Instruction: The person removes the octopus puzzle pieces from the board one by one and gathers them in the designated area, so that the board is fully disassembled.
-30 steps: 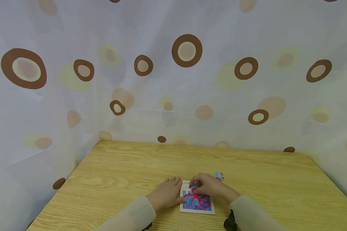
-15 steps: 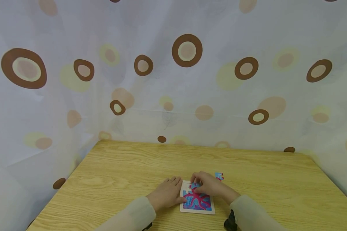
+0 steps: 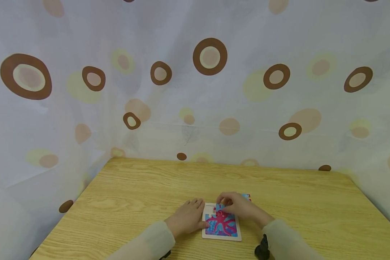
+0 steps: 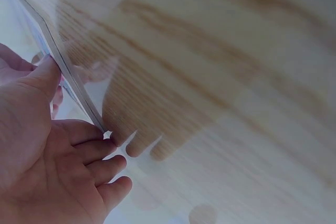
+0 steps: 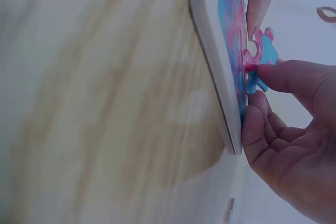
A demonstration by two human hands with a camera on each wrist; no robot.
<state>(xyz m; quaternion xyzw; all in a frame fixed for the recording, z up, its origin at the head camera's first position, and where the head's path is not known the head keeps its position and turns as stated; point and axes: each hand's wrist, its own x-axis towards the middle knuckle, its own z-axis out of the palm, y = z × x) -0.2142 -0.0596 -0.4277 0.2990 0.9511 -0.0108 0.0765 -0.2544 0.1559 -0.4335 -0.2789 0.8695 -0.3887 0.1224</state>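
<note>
A square jigsaw puzzle board (image 3: 221,238) with a white rim lies on the table, showing a pink octopus on blue. My left hand (image 3: 187,217) rests at its left side, fingers extended, thumb on the board's edge; in the left wrist view the thumb (image 4: 47,77) lies against that edge. Over the upper part of the board, my right hand (image 3: 240,206) pinches a blue and pink puzzle piece (image 5: 268,51) between thumb and fingers. That piece is tilted up from the board's face in the right wrist view. Bare backing shows at the board's upper left.
A loose blue and pink puzzle piece (image 3: 247,196) lies behind the right hand, partly hidden by it. The wooden table (image 3: 143,187) runs back to a patterned curtain (image 3: 169,101). A black wrist device (image 3: 262,248) sits at the right cuff.
My right hand has shifted slightly right and away with the puzzle piece, uncovering more of the octopus head. It now covers more of the loose piece. My left hand has stayed put.
</note>
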